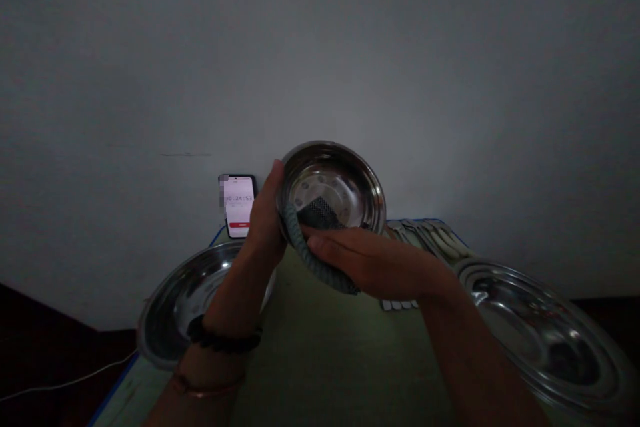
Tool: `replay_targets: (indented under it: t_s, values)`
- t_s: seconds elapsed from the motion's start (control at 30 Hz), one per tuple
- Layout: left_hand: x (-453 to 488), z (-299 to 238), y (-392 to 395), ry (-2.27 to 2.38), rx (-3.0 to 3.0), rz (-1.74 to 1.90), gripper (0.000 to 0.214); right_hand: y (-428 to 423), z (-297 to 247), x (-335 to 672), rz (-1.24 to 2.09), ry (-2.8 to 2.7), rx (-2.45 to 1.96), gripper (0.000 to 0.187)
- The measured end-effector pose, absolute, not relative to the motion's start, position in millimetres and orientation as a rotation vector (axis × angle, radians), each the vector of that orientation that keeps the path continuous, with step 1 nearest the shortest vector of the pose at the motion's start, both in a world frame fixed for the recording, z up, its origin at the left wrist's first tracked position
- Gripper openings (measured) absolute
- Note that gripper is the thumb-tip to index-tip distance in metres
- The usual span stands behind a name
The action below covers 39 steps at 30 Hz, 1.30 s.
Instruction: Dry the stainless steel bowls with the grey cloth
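A shiny steel bowl [357, 177] is held up above the table, tilted so its inside faces me. My left hand [267, 217] grips the bowl by its left side, with the thumb along the rim. My right hand [360, 257] presses a grey-green cloth [325, 273] against the lower inside of the bowl. Part of the cloth lies inside, and part hangs over the near rim. The right fingertips are partly hidden by the cloth and the bowl.
Large steel basins stand on the table [330, 360], one at left [165, 307] and a stack at right [540, 333]. Several spoons and forks [430, 237] lie at the back right. A phone [240, 207] showing a timer leans on the wall. A white cable [70, 381] runs at lower left.
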<state>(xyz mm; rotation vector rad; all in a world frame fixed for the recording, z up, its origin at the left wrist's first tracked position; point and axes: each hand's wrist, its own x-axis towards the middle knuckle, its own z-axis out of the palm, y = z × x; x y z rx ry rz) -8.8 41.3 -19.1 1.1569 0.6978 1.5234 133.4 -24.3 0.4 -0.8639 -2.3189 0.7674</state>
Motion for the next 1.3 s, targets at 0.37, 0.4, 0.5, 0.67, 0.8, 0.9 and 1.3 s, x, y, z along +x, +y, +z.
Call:
replay_targets:
  t_s: [0.37, 0.4, 0.5, 0.67, 0.8, 0.9, 1.3]
  values:
    - [-15.6, -15.1, 45.4, 0.754, 1.061, 1.602, 0.037, -8.5, -27.4, 124.2, 0.352, -2.467, -0.99, 0.051]
    - [-15.9, -13.5, 45.0, 0.744, 1.043, 1.617, 0.037, -10.0, -30.7, 117.5, 0.344, -2.459, -1.007, 0.054]
    - [-16.9, -9.1, 43.9, 0.711, 1.019, 1.632, 0.036, -17.5, -34.7, 100.7, 0.292, -2.388, -1.078, 0.059]
    - [-22.4, -2.2, 44.9, 0.659, 1.028, 1.699, 0.034, -19.1, -31.3, 98.7, 0.172, -2.357, -1.133, 0.055]
    - [-24.3, -1.1, 46.1, 0.74, 0.977, 1.852, 0.029, -4.0, -37.7, 114.5, 0.035, -2.345, -1.319, 0.057]
    - [-20.4, -6.7, 47.4, 0.793, 1.031, 1.815, 0.03, 9.7, -49.5, 126.9, -0.043, -2.302, -1.483, 0.059]
    - [-18.5, -14.6, 48.3, 0.745, 1.334, 1.907, 0.03, 7.5, -28.1, 139.9, -0.172, -2.011, -1.472, 0.047]
